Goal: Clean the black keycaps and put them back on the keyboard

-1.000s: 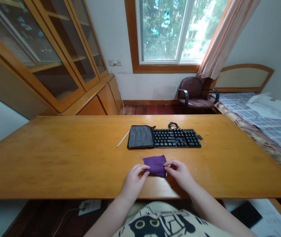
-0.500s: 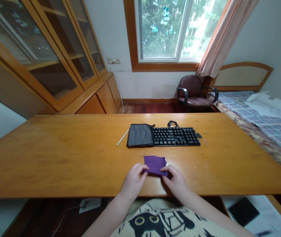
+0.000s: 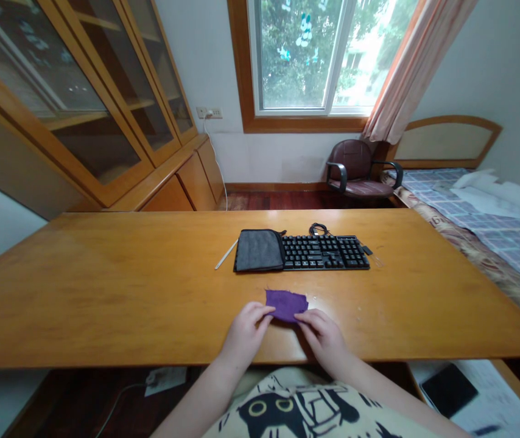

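Observation:
A small purple cloth (image 3: 286,304) with a frayed far edge lies at the front of the wooden desk (image 3: 127,292). My left hand (image 3: 248,328) pinches its near left corner between thumb and fingers. At the near right corner, my right hand (image 3: 323,336) grips the same cloth with thumb and fingertips. Beyond the cloth is a black keyboard (image 3: 324,252), its left part covered by a folded dark grey cloth (image 3: 259,250) with a black border.
A thin white stick (image 3: 226,254) lies left of the grey cloth. Behind the keyboard sits a coiled black cable (image 3: 318,229); a small black piece (image 3: 367,250) is at its right end. An open drawer below holds a black flat object (image 3: 449,390) on papers.
My right hand has shifted slightly left along the purple cloth's near edge. That edge now looks rounder, and its near right corner no longer sticks out. The keyboard and grey cloth are unmoved.

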Available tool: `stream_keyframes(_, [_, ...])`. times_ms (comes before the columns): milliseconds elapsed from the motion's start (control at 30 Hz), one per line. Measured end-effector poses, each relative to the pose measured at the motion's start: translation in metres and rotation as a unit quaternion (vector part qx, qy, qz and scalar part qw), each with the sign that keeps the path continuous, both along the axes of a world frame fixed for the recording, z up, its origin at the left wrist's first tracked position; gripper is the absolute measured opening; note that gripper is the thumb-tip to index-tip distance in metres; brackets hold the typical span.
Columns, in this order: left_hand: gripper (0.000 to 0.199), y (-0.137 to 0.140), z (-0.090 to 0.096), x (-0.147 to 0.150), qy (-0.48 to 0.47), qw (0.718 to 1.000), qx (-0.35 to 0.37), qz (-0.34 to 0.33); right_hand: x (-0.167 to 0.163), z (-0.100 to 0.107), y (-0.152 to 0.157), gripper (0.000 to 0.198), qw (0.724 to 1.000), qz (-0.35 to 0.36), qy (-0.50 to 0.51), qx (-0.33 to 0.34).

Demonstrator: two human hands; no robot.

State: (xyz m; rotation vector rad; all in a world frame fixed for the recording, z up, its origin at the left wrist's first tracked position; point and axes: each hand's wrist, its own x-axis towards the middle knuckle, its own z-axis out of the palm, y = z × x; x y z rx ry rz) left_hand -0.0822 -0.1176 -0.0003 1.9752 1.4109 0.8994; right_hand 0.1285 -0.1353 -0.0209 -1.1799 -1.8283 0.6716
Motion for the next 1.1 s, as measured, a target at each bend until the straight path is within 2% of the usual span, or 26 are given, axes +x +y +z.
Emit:
stream_keyframes(167, [0.016,-0.001,0.008,-0.001,-0.027,0.999,-0.009,0.02,0.003,0.012,-0.002,0.018,0.999,-0.037,-0.017,0.02])
stream_keyframes(267, [0.013,-0.002,0.018,0.0,-0.112,0.993,-0.037,0.015,0.004,0.026,0.002,0.014,0.999,-0.046,0.001,0.021])
stream_keyframes(367, [0.016,0.002,0.024,0.007,-0.224,0.965,-0.135,0.021,-0.001,0.035,0.014,0.015,0.992,-0.04,0.098,-0.068])
stream_keyframes(467, [0.02,0.014,0.016,0.017,-0.279,0.937,-0.2,0.057,-0.009,0.03,0.034,0.019,0.962,-0.052,0.184,-0.196])
stream_keyframes(533, [0.019,0.023,0.005,0.022,-0.269,0.936,-0.219,0.063,-0.013,0.02,0.048,0.02,0.943,-0.052,0.199,-0.261])
stream_keyframes(633, [0.026,0.034,-0.008,0.023,-0.184,0.958,-0.207,0.068,-0.011,0.008,0.062,0.026,0.938,-0.061,0.154,-0.303])
stream_keyframes(733, [0.035,0.038,-0.004,0.019,-0.09,0.981,-0.164,0.056,-0.006,0.009,0.067,0.019,0.956,-0.069,0.087,-0.271])
stream_keyframes(867, [0.027,0.035,0.015,0.01,-0.027,0.995,-0.1,0.008,0.003,0.019,0.064,0.009,0.973,-0.041,0.068,-0.215])
stream_keyframes(967, [0.015,0.029,0.021,0.004,-0.003,0.997,-0.07,-0.028,0.01,0.024,0.057,0.003,0.991,0.0,0.042,-0.131])
stream_keyframes(1100, [0.022,0.016,0.023,-0.001,0.043,0.995,-0.047,-0.073,0.018,0.03,0.043,0.01,0.996,0.07,-0.042,-0.036])
